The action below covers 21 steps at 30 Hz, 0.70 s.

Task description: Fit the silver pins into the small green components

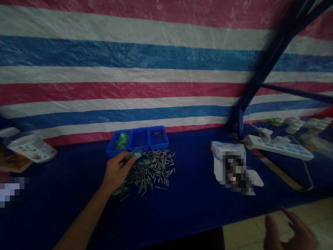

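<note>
Here's the blue plastic tray (137,139) with its three compartments: green packets (123,140) stuffed in the left one, small dark metal pieces (158,136) in the right. Just in front, a loose heap of silver pins (153,170) spreads across the navy table cover (182,215). The left hand (116,172) pinches a green packet (132,155) at the heap's edge, fingers closed on it, while the right hand (288,232) hangs low past the table edge, fingers apart.
</note>
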Tool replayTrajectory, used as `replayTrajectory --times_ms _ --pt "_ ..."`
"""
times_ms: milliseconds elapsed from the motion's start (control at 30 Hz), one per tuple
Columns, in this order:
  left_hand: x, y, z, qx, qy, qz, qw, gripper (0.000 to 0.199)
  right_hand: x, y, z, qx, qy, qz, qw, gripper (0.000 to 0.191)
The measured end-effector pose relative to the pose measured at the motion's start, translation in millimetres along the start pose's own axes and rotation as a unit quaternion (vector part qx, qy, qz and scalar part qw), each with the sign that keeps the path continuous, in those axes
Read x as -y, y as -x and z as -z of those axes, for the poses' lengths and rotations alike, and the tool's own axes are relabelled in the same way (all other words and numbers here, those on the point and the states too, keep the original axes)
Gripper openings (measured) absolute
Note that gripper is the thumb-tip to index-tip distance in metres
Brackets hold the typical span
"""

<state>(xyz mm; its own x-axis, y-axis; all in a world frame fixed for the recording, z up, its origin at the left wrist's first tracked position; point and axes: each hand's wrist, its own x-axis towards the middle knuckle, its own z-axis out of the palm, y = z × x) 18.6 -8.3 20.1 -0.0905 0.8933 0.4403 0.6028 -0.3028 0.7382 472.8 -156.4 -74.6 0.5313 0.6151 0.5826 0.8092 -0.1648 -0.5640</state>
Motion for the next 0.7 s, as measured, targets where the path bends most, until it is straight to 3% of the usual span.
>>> replayTrajectory --times_ms 133,233,467,700 --pt "-1.0 -0.4 1.3 0.000 -0.001 0.000 1.000 0.029 36.4 -11.8 -11.7 0.002 0.059 0.115 0.992 0.074" --pt "-0.5 -0.4 2.9 -0.004 -0.004 0.002 1.000 0.029 39.1 -7.6 -18.5 0.029 0.101 0.108 0.989 0.074" --pt "-1.0 0.0 2.9 0.003 -0.009 -0.014 1.000 0.029 13.4 -1.7 -21.2 0.073 0.122 0.099 0.985 0.062" --pt "-1.0 -0.1 3.5 0.007 -0.012 -0.009 1.000 0.030 29.7 -6.3 -23.5 0.027 0.065 0.091 0.993 0.086"
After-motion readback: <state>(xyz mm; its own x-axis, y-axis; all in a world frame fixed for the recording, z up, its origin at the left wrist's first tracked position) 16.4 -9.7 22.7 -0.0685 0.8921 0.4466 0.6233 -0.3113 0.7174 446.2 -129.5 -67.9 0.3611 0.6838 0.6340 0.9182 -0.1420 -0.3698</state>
